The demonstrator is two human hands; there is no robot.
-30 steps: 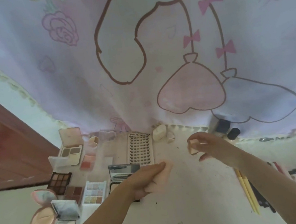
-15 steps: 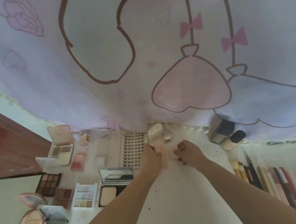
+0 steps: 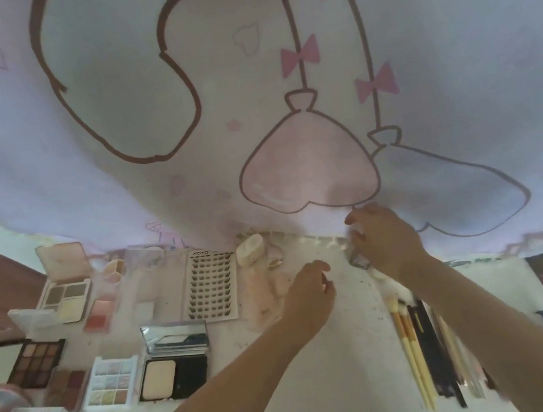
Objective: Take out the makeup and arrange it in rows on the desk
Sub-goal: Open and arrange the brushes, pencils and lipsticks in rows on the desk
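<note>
The right hand [image 3: 385,242] has moved to the far edge of the white desk [image 3: 336,370] and now grips a small grey bottle [image 3: 358,258]; the left hand [image 3: 309,290], fingers loosely curled, has released the pink sponge [image 3: 261,293].

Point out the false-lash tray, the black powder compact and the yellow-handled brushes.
false-lash tray [image 3: 212,284], head view, middle of the lash rows
black powder compact [image 3: 173,377], head view, its base
yellow-handled brushes [image 3: 412,353], head view, a handle

head | single view | looks forward-down, close over desk [image 3: 336,370] | faces curtain [image 3: 146,101]
</note>
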